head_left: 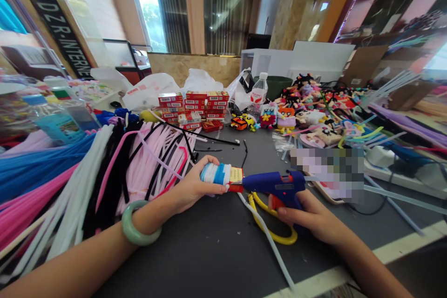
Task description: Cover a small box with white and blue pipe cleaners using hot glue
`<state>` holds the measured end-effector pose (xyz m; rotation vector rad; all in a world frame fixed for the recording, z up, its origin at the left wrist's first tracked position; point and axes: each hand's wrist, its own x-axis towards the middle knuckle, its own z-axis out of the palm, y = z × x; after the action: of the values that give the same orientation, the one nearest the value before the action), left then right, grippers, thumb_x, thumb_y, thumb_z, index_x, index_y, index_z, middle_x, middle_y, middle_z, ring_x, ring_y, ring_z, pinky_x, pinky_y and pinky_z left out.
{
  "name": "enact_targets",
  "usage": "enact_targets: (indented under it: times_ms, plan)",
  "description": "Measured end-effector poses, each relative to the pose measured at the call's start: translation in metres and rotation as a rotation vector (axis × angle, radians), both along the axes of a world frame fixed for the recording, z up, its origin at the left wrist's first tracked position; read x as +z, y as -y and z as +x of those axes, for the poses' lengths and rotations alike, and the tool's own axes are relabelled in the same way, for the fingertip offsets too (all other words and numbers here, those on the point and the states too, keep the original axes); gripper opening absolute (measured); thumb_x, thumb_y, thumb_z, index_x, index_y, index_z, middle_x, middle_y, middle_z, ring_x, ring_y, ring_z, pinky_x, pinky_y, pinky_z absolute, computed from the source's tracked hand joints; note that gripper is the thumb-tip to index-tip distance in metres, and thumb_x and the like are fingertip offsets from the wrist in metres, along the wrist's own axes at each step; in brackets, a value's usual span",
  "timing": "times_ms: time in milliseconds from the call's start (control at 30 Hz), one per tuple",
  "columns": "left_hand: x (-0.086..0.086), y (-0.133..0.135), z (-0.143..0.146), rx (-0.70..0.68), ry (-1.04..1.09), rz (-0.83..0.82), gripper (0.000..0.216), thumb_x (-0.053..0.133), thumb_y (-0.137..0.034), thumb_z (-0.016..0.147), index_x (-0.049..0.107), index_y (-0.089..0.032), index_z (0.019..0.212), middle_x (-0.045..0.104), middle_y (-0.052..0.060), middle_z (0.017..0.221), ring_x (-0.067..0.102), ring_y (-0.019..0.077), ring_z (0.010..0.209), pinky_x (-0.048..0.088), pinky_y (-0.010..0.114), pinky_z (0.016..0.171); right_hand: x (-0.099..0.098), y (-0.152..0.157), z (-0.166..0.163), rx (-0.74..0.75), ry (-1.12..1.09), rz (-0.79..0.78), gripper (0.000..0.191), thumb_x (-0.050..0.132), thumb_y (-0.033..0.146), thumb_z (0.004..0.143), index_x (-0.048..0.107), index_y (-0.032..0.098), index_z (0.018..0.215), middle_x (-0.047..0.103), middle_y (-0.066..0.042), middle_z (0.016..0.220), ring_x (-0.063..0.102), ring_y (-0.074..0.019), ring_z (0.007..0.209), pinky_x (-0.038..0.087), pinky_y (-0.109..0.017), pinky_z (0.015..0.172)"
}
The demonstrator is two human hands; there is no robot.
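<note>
While one end remains bare, the small box (236, 176) gripped by the left hand (195, 182) above the table (195, 251) is part-wrapped in blue-and-white strands (217, 174), the right hand (309, 212) holding a glue gun (267, 183) at it.

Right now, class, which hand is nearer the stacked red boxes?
Left. The left hand is on the near side of the stacked red boxes; the right hand, holding a glue gun, is farther off, to their right.

The glue gun (270, 184) is dark blue, its trigger (277, 203) orange-red. White and blue stripes band the box (221, 175). The bangle (130, 226) is pale green, the desk (209, 260) grey.
</note>
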<state>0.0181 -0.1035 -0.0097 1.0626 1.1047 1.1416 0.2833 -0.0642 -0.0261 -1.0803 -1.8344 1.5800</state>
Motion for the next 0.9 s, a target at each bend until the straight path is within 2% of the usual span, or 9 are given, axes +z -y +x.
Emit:
enact_targets:
  times_ms: [200,400,600,733,800,900]
  plan:
    - [0.002,0.001,0.001,0.011,0.022,-0.019,0.056,0.077,-0.016,0.057,0.04,-0.024,0.098,0.057,-0.001,0.086,0.057,0.0101,0.065,0.039,0.019,0.051,0.004,0.002,-0.001,-0.012,0.037,0.11,0.039,0.073,0.047,0.065,0.066,0.02,0.093,0.071,-0.006,0.09,0.065,-0.0253,0.083,0.053,-0.038,0.075]
    - [0.002,0.0,0.001,0.036,0.09,-0.029,0.054,0.078,-0.018,0.058,0.04,-0.024,0.096,0.059,-0.002,0.085,0.059,0.01,0.064,0.042,0.021,0.055,-0.001,0.003,-0.004,0.041,0.106,0.211,0.04,0.066,0.052,0.07,0.07,0.018,0.091,0.072,-0.008,0.086,0.065,-0.0286,0.081,0.054,-0.04,0.074]
    - [0.002,-0.001,0.002,0.027,0.109,-0.015,0.051,0.077,-0.024,0.061,0.039,-0.022,0.094,0.06,-0.002,0.082,0.061,0.0106,0.062,0.044,0.024,0.059,-0.01,0.01,-0.005,-0.142,0.217,0.339,0.053,0.068,0.058,0.063,0.068,0.017,0.096,0.07,-0.015,0.096,0.063,-0.0373,0.093,0.047,-0.052,0.087]
    - [0.003,-0.001,0.003,0.018,0.123,-0.014,0.051,0.077,-0.027,0.062,0.038,-0.022,0.094,0.062,-0.002,0.081,0.062,0.0114,0.061,0.043,0.025,0.058,-0.003,0.015,-0.006,-0.167,0.246,0.383,0.052,0.064,0.059,0.065,0.068,0.017,0.095,0.071,-0.015,0.095,0.063,-0.0381,0.091,0.047,-0.051,0.082]
    - [0.003,-0.001,0.003,0.013,0.129,-0.013,0.05,0.077,-0.027,0.063,0.038,-0.022,0.094,0.063,-0.002,0.078,0.062,0.0114,0.06,0.043,0.024,0.057,0.001,0.017,-0.008,-0.151,0.239,0.462,0.047,0.061,0.058,0.069,0.069,0.018,0.094,0.071,-0.014,0.093,0.064,-0.0364,0.087,0.048,-0.049,0.079]
    - [0.003,-0.001,0.003,0.014,0.137,-0.012,0.048,0.076,-0.028,0.064,0.039,-0.022,0.092,0.064,-0.002,0.075,0.062,0.0113,0.059,0.043,0.023,0.056,0.006,0.02,-0.012,-0.065,0.267,0.668,0.034,0.053,0.052,0.078,0.068,0.022,0.071,0.066,-0.009,0.065,0.061,-0.0273,0.062,0.047,-0.04,0.062]
